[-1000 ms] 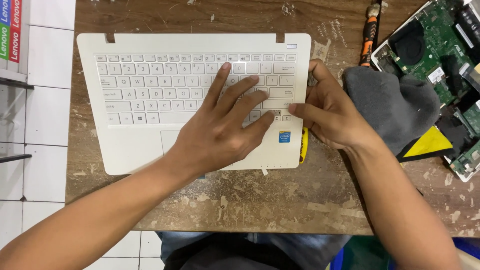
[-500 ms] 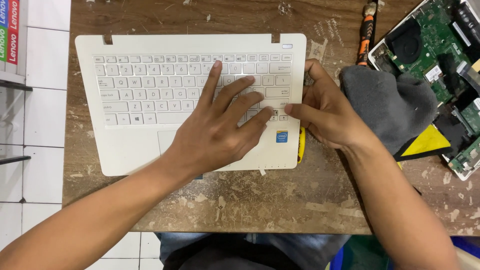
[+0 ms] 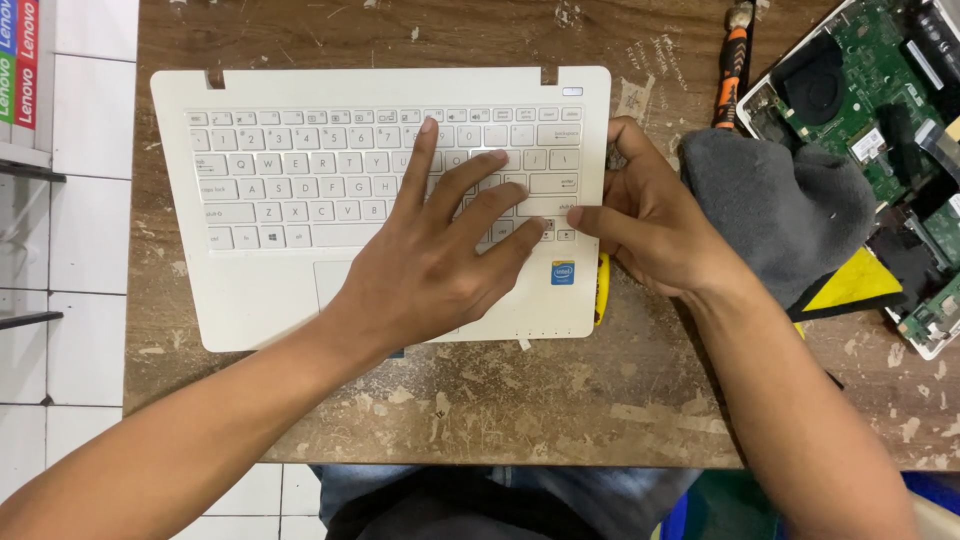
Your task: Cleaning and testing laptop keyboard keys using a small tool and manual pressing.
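- My left hand (image 3: 440, 265) covers most of the white keyboard case's (image 3: 260, 300) touchpad.
- The yellow tool (image 3: 602, 288) is mostly hidden beneath the case's right edge.
- The open circuit board (image 3: 880, 90) runs off the frame's right edge.

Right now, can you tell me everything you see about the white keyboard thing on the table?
The white laptop keyboard cover is a flat plastic-looking panel lying face up on the worn wooden table. It has rows of white keys, a touchpad below them, two hinge notches along its far edge and a small blue sticker near the front right. The left hand lies spread across the keys; the right hand holds its right edge.
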